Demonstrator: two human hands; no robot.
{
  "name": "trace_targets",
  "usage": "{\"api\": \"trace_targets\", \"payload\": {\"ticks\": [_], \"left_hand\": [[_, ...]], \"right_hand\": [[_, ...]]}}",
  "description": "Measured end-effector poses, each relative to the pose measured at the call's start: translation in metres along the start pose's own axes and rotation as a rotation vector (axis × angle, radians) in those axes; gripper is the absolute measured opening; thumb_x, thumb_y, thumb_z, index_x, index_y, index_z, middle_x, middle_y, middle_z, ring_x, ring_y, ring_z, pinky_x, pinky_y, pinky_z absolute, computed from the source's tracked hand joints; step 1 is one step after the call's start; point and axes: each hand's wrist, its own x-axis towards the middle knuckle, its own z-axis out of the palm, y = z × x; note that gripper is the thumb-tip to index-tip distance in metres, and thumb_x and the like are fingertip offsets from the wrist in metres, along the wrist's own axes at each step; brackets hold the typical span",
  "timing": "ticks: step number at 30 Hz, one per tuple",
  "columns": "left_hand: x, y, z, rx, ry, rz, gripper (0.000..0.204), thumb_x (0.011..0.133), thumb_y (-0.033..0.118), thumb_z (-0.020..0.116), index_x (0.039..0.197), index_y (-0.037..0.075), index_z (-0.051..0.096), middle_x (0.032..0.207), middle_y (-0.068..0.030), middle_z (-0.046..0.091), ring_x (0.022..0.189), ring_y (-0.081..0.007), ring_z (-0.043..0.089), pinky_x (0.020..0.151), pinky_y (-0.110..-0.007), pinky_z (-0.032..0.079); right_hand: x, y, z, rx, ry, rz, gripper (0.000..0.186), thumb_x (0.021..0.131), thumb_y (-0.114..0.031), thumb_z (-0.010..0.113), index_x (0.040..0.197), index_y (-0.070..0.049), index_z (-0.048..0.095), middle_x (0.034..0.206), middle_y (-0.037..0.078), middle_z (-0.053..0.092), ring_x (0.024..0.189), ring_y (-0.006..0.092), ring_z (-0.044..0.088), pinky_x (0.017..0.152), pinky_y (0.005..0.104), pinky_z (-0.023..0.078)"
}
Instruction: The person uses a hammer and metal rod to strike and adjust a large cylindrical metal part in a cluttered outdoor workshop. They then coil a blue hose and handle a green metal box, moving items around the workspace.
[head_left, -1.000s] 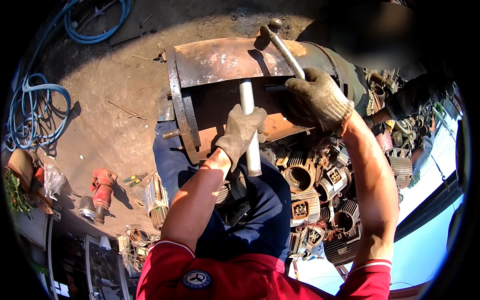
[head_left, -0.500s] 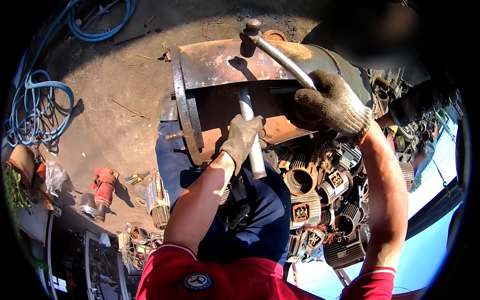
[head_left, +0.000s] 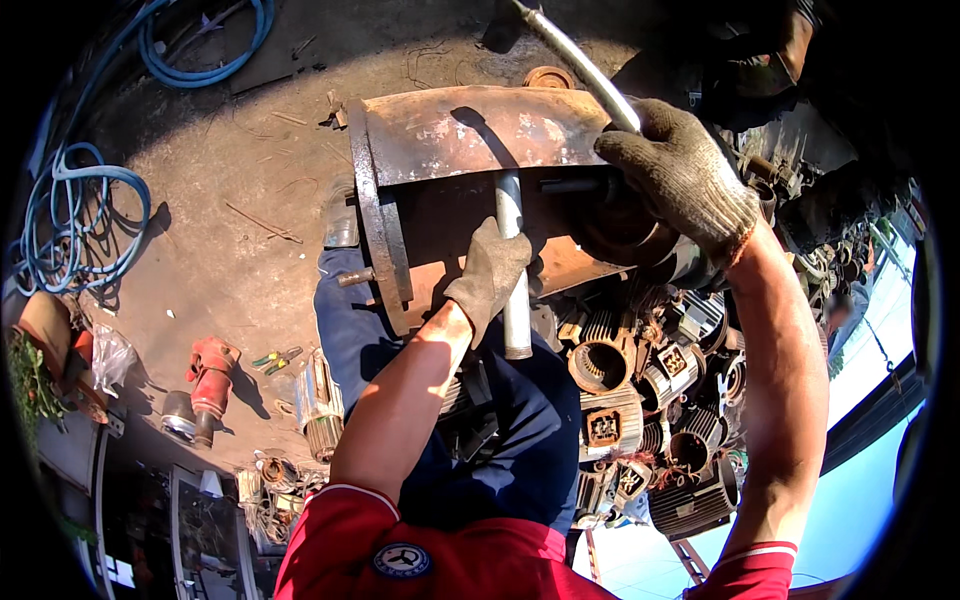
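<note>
My left hand (head_left: 490, 268), in a grey work glove, is wrapped round a grey metal pipe (head_left: 517, 318). The pipe's far end meets the opening in a large rusty cylindrical housing (head_left: 430, 125); what that end touches inside is hidden. In my gloved right hand (head_left: 685, 175) is a hammer (head_left: 580, 65) with a metal handle, raised above the housing's right part. Its dark head is near the upper picture edge. A thick flange (head_left: 375, 200) rings the housing's left end. A short shaft (head_left: 570, 185) shows inside the opening.
Several old motor casings (head_left: 600, 365) are piled to the right. On the left floor lie a red metal fitting (head_left: 211, 375), pliers (head_left: 278, 360) and a coiled blue hose (head_left: 75, 215). A dark figure of another person (head_left: 760, 75) is at the upper right.
The hammer has swung up and away from the housing, and my right hand has shifted slightly right. My left hand keeps its grip on the pipe, which stands a little more upright.
</note>
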Motion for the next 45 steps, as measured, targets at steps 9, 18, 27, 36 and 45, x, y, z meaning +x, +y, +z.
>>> {"api": "trace_targets", "payload": {"ticks": [9,18,27,36,45], "left_hand": [[-0.004,0.015,0.003,-0.024,-0.031,-0.021,0.029,0.087,0.021,0.076,0.101,0.003,0.059,0.071,-0.0072,0.057,0.055,-0.017,0.058,0.049,-0.032,0.053],[0.0,-0.013,-0.007,0.076,0.06,-0.099,0.029,0.089,0.019,0.074,0.106,0.005,0.055,0.079,-0.0069,0.06,0.06,-0.0173,0.06,0.051,-0.035,0.057],[-0.009,-0.001,0.014,0.133,-0.14,-0.1,0.027,0.088,0.021,0.073,0.101,0.004,0.056,0.074,-0.0065,0.056,0.054,-0.0149,0.055,0.048,-0.031,0.051],[-0.017,-0.011,0.028,0.112,-0.159,-0.029,0.03,0.09,0.021,0.075,0.106,0.001,0.058,0.076,-0.0077,0.059,0.059,-0.0151,0.059,0.05,-0.029,0.053],[-0.025,-0.001,0.023,0.205,-0.143,-0.089,0.027,0.09,0.02,0.071,0.104,0.0,0.058,0.076,-0.0061,0.058,0.055,-0.0127,0.054,0.05,-0.028,0.05]], "right_hand": [[0.005,0.039,-0.006,-0.411,0.829,-0.393,0.024,0.097,-0.024,0.066,0.107,-0.003,0.07,0.087,0.008,0.071,0.078,0.0155,0.068,0.075,0.0329,0.055],[-0.053,-0.035,-0.052,-0.005,0.614,-0.47,0.035,0.103,-0.022,0.063,0.132,-0.002,0.064,0.094,0.008,0.07,0.077,0.0153,0.067,0.063,0.0255,0.053],[-0.035,0.104,0.032,-0.054,0.13,0.168,0.037,0.092,-0.027,0.068,0.112,0.003,0.063,0.08,0.013,0.068,0.074,0.0251,0.067,0.073,0.0377,0.054],[-0.067,0.09,-0.072,-0.36,1.029,-0.469,0.032,0.103,-0.028,0.064,0.122,-0.003,0.069,0.092,0.01,0.072,0.074,0.0159,0.067,0.061,0.0307,0.049],[-0.096,0.138,0.038,0.462,0.563,0.204,0.037,0.095,-0.032,0.071,0.098,0.003,0.061,0.072,0.011,0.06,0.066,0.0173,0.058,0.061,0.0357,0.049]]}}
